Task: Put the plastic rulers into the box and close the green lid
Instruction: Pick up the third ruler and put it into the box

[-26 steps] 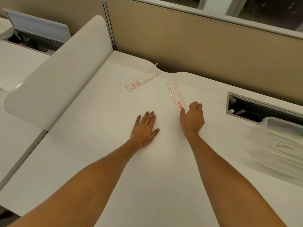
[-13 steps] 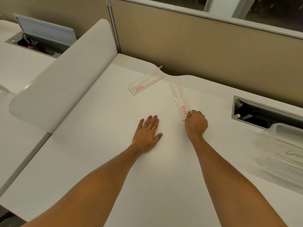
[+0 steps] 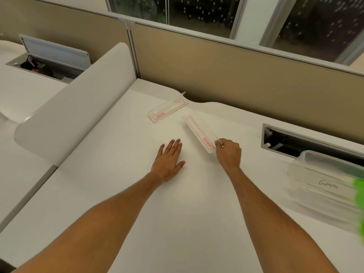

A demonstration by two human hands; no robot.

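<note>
Two clear plastic rulers with red print are on the white desk. My right hand point(image 3: 228, 152) pinches the near end of one clear ruler point(image 3: 199, 133), whose far end points away to the left. A second clear ruler point(image 3: 167, 110) lies flat further back, untouched. Resting flat on the desk, my left hand point(image 3: 169, 158) has its fingers apart and holds nothing. The clear plastic box point(image 3: 323, 182), with "GIRAFFE" handwritten on it, stands at the right edge, blurred. A bit of the green lid point(image 3: 359, 194) shows at the far right.
A beige partition wall point(image 3: 226, 71) runs along the back of the desk. An open cable slot point(image 3: 307, 142) sits behind the box. A curved white divider point(image 3: 74, 107) rises on the left, with another desk beyond it.
My right hand has closed on the near end of the ruler and drawn it slightly toward me. The view has shifted, bringing the box and green lid further in. The left hand stays put.
</note>
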